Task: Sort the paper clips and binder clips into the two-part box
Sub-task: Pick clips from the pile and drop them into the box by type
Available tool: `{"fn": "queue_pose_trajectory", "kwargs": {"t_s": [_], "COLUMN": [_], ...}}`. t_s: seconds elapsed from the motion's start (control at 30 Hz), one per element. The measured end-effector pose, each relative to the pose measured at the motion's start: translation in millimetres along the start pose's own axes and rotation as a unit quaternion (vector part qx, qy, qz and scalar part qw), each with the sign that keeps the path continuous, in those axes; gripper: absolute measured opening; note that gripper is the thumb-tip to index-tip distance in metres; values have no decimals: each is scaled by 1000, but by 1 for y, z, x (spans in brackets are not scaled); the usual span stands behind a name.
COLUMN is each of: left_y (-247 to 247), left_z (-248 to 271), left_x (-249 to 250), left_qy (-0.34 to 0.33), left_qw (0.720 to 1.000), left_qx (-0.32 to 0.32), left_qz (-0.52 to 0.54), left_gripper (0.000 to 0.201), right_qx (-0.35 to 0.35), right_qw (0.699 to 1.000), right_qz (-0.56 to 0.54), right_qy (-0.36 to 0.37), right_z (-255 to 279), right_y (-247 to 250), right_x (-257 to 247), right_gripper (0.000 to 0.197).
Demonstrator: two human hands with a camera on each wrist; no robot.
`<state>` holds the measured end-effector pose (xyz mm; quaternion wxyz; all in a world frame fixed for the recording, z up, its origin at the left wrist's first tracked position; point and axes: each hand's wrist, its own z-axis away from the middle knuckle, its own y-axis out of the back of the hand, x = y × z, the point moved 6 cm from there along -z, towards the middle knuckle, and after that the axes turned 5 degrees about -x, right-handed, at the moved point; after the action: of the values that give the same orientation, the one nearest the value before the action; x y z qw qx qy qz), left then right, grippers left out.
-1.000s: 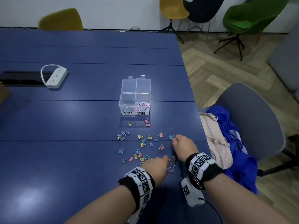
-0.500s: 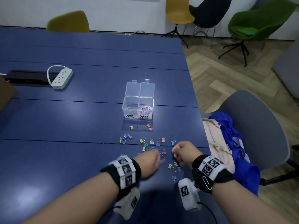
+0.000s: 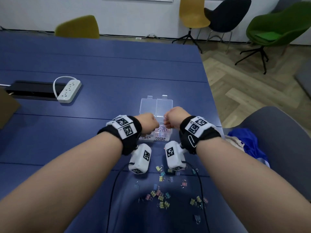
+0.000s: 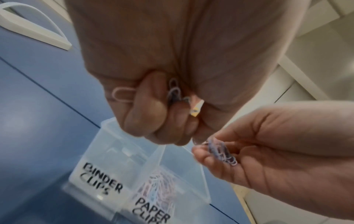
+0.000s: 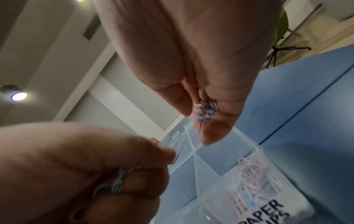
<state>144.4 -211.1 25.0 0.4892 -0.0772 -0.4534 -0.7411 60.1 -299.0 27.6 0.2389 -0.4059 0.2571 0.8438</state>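
The clear two-part box (image 3: 156,105) stands open on the blue table, its front labelled BINDER CLIPS (image 4: 101,177) and PAPER CLIPS (image 5: 268,210). Pastel paper clips (image 5: 254,174) lie in the right compartment; the left compartment (image 4: 114,153) looks bare. Both hands hover just above the box. My left hand (image 3: 148,122) is a fist gripping several paper clips (image 4: 173,94). Beside it, over the paper clip side, my right hand (image 3: 173,119) holds a small bunch of paper clips (image 5: 205,112) in its curled fingers. Coloured binder clips (image 3: 159,199) are scattered on the table under my forearms.
A white power strip (image 3: 69,91) lies at the left by a black cable slot (image 3: 32,89). The table's right edge (image 3: 213,105) is close to the box. A grey chair (image 3: 277,140) with a blue cloth (image 3: 249,143) stands to the right.
Both hands have risen from the scattered clips near the front of the table and moved forward over the box, carrying paper clips.
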Motion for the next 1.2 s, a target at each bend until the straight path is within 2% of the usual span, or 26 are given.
{"fn": "queue_pose_trajectory", "kwargs": {"t_s": [0.03,0.07,0.1,0.23,0.3,0.37,0.43,0.57,0.67,0.77,0.83,0.93,1.07,1.13,1.2], "left_y": [0,0,-1,-1,-2,-2,-1,-3,-9,-15,-17,-18,-19,-21,-24], "left_z": [-6,-11,-16,-32,-39,-46,-49,-50,-48,-44,-39,-31,-16,1,26], "left_x": [4,7,10,26,32,37,41,43,39,33,31,28,28,27,25], "left_qy": [4,5,5,-1,-3,-4,-3,-25,-46,-66,-84,-108,-137,-177,-245], "left_qw": [1000,1000,999,994,992,991,994,994,975,957,951,947,952,948,931], "left_qx": [-10,-22,-28,-10,-4,7,31,106,172,211,232,258,250,247,254], "left_qz": [-6,-12,-23,-112,-126,-130,-105,27,135,186,188,159,113,99,88], "left_gripper": [13,12,16,29,29,24,15,11,26,28,28,17,15,14,11], "right_qx": [11,10,4,89,101,89,70,72,67,70,75,66,40,13,-16], "right_qw": [994,974,965,967,968,968,967,972,971,971,969,962,947,939,931], "right_qz": [107,226,259,228,219,225,240,215,220,217,222,253,312,340,363], "right_qy": [-12,32,44,68,67,69,57,58,65,72,77,76,60,49,27], "right_z": [-1,0,0,-8,-9,-10,-11,-9,-9,-8,-7,-4,17,36,57], "right_y": [-2,-4,-4,18,25,24,21,21,23,23,23,23,30,38,48], "right_x": [-2,-10,-13,-6,6,13,22,30,32,32,32,32,32,40,56], "right_gripper": [22,20,22,25,22,16,25,31,27,26,27,29,30,22,13]}}
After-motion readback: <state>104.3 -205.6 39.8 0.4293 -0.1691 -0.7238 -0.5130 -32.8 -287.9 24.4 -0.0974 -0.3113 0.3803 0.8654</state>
